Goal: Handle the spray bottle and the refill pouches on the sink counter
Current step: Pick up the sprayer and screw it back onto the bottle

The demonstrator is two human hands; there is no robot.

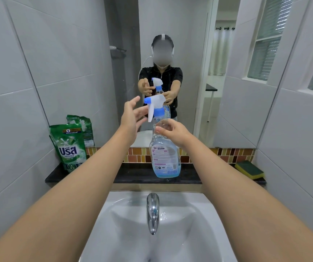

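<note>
A clear spray bottle (164,157) with blue liquid low in it and a white-and-blue trigger head hangs above the dark counter ledge (133,175), in front of the mirror. My right hand (172,132) grips its neck just below the blue collar. My left hand (133,116) is beside the trigger, fingers spread and relaxed, holding nothing; whether it touches the trigger I cannot tell. A green refill pouch (69,147) stands on the ledge at the far left, leaning on the wall. Its reflection shows in the mirror behind it.
A white sink basin (204,214) with a chrome tap (152,212) lies below the ledge. A yellow-green sponge (249,169) rests at the ledge's right end. The mirror (189,44) covers the wall ahead; tiled walls close in on both sides.
</note>
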